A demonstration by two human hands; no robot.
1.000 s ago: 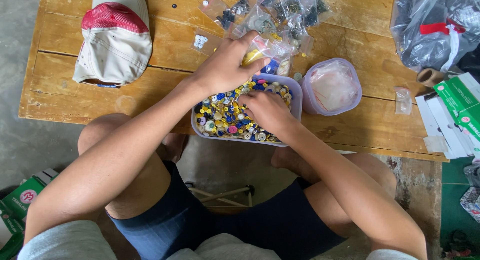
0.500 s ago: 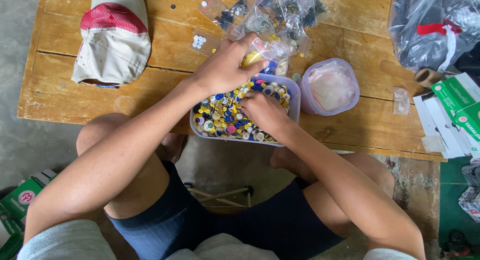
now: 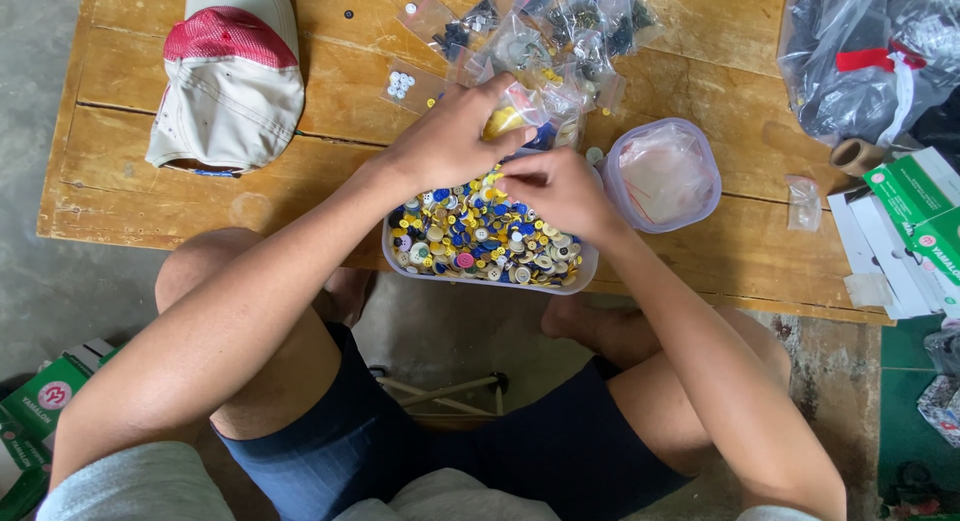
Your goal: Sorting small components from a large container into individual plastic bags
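Observation:
A clear plastic tub full of mixed yellow, blue and white buttons sits at the near edge of a wooden table. My left hand holds a small clear bag with yellow buttons just above the tub's far rim. My right hand hovers over the buttons beside that bag, fingertips pinched together toward the bag's mouth. What the fingertips pinch is too small to tell.
A pile of small clear bags of buttons lies behind the tub. A round tub with plastic bags stands to the right. A red and cream cap lies at the left. A dark plastic sack, a tape roll and green and white boxes crowd the right side.
My right hand has lifted from deep in the buttons up toward the bag in my left hand. My left hand stays near the tub's far rim.

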